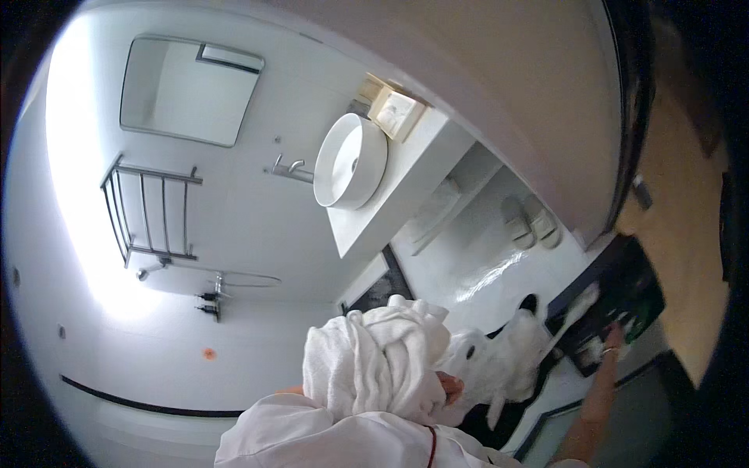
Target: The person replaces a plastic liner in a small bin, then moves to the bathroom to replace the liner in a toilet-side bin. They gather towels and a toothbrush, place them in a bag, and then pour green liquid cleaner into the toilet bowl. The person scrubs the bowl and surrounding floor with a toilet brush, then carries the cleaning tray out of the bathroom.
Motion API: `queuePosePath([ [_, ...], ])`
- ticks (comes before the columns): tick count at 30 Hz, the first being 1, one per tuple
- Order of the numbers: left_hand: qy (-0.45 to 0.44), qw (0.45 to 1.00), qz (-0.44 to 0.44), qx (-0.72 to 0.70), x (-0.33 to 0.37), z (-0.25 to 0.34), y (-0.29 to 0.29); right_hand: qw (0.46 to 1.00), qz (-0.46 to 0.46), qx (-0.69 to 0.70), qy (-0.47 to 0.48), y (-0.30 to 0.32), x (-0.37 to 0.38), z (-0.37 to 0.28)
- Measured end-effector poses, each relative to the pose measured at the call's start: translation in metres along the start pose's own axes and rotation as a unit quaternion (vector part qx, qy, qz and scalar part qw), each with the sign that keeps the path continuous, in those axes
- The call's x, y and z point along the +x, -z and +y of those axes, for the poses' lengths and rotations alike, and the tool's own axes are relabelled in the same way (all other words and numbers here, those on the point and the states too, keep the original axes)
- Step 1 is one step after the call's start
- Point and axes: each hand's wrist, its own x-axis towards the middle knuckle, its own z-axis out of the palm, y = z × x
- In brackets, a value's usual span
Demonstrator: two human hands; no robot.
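A thick bundle of white towels (374, 355) is gathered against my chest. My left hand (450, 388) shows only in part at the bundle's right side, its fingers curled against the towels; the arm is mostly hidden behind them. My right hand (615, 337) is stretched far out to the right, with a bracelet at the wrist. It is over a dark box-like holder (601, 288) with several small items and a pale, long-handled thing (576, 312) in it. The right fingers are small and blurred, so their grip is unclear.
White crumpled material (507, 355) lies below, between the towels and the dark holder. A round white basin (351, 160) stands on a white counter (425, 168), near a tissue box (398, 113). Slippers (534, 226) lie on the floor. A towel rack (152, 210) and mirror (191, 90) hang left.
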Motion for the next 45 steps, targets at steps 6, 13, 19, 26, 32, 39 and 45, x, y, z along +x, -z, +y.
queuePosePath([
  [6,-0.129,0.992,0.004,-0.009,-0.052,0.024,-0.014,0.996,0.005,0.088,-0.006,0.071,-0.153,-0.130],
  [13,-0.240,0.969,0.029,-0.038,-0.074,0.078,0.054,0.997,0.062,0.036,0.015,0.068,-0.212,-0.269],
  [19,-0.291,0.952,0.042,-0.084,-0.097,0.093,0.077,0.977,0.118,-0.170,0.047,0.146,-0.245,-0.351],
  [26,-0.345,0.920,0.113,-0.150,-0.057,0.122,0.043,0.944,0.093,-0.292,0.125,0.136,-0.200,-0.414],
  [32,-0.396,0.899,0.133,-0.129,-0.005,0.155,-0.006,0.937,0.030,-0.316,0.145,0.109,-0.127,-0.433],
  [39,-0.402,0.884,0.186,-0.147,0.028,0.187,-0.089,0.924,-0.037,-0.338,0.177,0.104,-0.064,-0.472],
  [45,-0.406,0.877,0.206,-0.153,0.044,0.219,-0.118,0.923,-0.040,-0.330,0.193,0.113,-0.006,-0.507],
])
